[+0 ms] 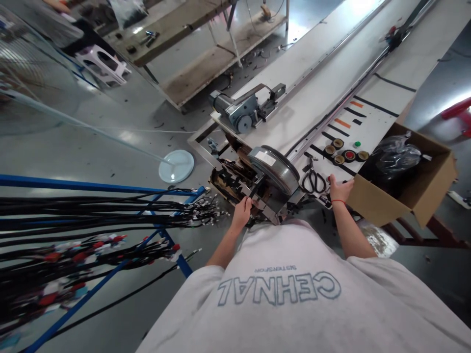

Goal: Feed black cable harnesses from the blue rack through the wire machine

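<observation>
My left hand (242, 213) is closed at the near end of the machine, its fingers round a dark bar-like piece (256, 188). Just beyond it stands a large metal wheel (275, 169) with a white label. At the table's near edge lies my right hand (340, 190), a red string on its wrist, thumb and fingers apart. It is beside the cardboard box (379, 200); whether it presses anything small is hard to see. Black-handled scissors (314, 181) lie left of that hand. Several tape rolls (339, 159) and a green cap-like piece (356, 144) sit beyond it.
A motor unit (235, 112) is mounted on the long white table (316, 93). Bundles of black cables (91, 211) hang on a blue rack (136, 182) at left. On the floor are a round white base (176, 165) and a plastic stool (103, 66), near another person (62, 29).
</observation>
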Tool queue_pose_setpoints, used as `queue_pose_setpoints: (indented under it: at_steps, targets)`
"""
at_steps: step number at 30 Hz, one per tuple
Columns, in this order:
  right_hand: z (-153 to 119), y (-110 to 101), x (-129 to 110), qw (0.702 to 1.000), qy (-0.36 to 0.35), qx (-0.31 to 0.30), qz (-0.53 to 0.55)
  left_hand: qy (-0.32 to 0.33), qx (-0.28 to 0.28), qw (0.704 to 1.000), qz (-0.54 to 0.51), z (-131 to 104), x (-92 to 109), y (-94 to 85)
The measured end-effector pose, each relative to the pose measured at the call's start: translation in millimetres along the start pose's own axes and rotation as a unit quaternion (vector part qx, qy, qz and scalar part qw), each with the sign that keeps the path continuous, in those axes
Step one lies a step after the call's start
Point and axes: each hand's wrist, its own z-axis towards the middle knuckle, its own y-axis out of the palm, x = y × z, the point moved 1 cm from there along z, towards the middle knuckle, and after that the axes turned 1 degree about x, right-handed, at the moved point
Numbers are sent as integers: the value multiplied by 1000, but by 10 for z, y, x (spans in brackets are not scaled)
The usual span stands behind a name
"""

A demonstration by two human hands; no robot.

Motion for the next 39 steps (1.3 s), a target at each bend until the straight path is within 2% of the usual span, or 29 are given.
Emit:
queue_pose_setpoints:
  at_steps: [13,22,39]
  targets:
    - [14,15,15,1000,7,13,-3,7,-2,1000,-17,20,-24,-15]
    - [6,-11,-23,999,27,-7,-23,11,-5,1000,-13,32,-30,-15]
    - [30,15,18,1000,10,11,9,8,-8,999,-39,28,-13,-17]
